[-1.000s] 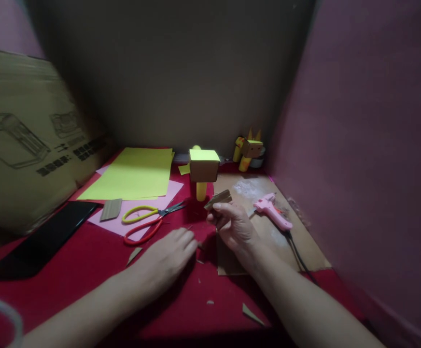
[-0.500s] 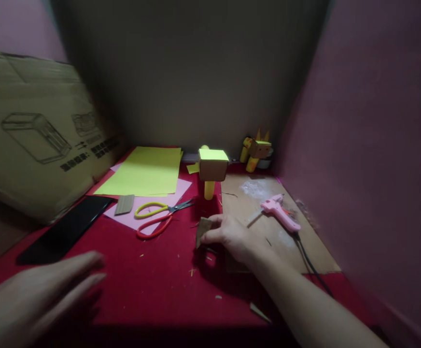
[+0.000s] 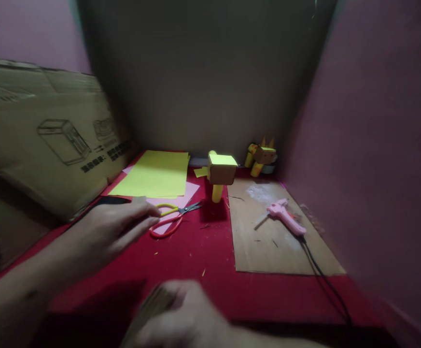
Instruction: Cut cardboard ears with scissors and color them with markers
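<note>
My right hand [image 3: 187, 316], low at the front edge and slightly blurred, is closed on a piece of cardboard [image 3: 150, 307]. Over the left side of the red table, my left hand [image 3: 131, 224] is open, fingers stretched toward the scissors [image 3: 172, 232]. Its fingertips overlap the yellow handle; whether they touch it I cannot tell. The scissors, with one yellow and one red handle, lie with blades slightly apart. Behind my left hand, a small cardboard piece [image 3: 139, 198] and a black flat object [image 3: 111, 199] are mostly hidden.
Yellow sheets [image 3: 156, 174] lie over pink paper [image 3: 192, 191]. A cardboard block on a yellow tube [image 3: 217, 193] stands mid-table. Right, a pink glue gun [image 3: 286, 217] with a cord rests on a cardboard sheet [image 3: 246, 251]. Behind stands a horned cardboard figure [image 3: 264, 154]. A large carton [image 3: 51, 159] borders the left.
My right hand has drawn the cardboard piece from mid-table down to the front edge. My left hand has moved forward and right to the scissors. The view has shifted slightly.
</note>
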### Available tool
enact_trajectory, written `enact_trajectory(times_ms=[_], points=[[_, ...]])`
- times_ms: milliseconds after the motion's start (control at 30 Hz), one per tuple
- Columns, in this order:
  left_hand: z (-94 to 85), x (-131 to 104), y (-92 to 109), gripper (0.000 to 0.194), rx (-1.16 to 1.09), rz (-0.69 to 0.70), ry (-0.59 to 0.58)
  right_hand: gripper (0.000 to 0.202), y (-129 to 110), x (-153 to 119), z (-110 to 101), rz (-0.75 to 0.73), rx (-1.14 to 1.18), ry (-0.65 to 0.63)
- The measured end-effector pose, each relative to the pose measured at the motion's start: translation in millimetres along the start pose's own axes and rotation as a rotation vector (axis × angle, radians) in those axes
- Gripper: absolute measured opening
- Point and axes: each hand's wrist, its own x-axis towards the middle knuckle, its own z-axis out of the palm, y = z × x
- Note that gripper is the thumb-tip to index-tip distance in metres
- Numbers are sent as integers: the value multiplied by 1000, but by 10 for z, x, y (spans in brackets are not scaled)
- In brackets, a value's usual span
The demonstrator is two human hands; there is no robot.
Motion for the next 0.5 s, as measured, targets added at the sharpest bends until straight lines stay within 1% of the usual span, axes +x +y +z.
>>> enact_trajectory(times_ms=[33,67,100,133,200,233,300,400,500], points=[[-5,35,15,28,-40,-47,-8,12,-151,-4,-34,-103,-22,58],[3,62,30,29,-105,-97,-26,7,-317,-14,-85,-215,-48,171],[25,84,46,30,-201,-132,-63,6,-483,-24,-146,-295,-100,275],[60,103,65,31,-313,-154,-108,9,-633,-32,-208,-347,-149,352],[159,144,109,31,-534,-154,-189,13,-853,-36,-314,-414,-249,422],[219,169,136,30,-614,-146,-208,12,-919,-31,-351,-438,-286,436],[338,225,195,28,-695,-132,-216,9,-980,-8,-393,-478,-335,425],[482,306,278,19,-718,-151,-152,9,-989,42,-413,-522,-326,380],[572,359,310,13,-756,-191,-64,8,-1005,85,-427,-538,-303,361]])
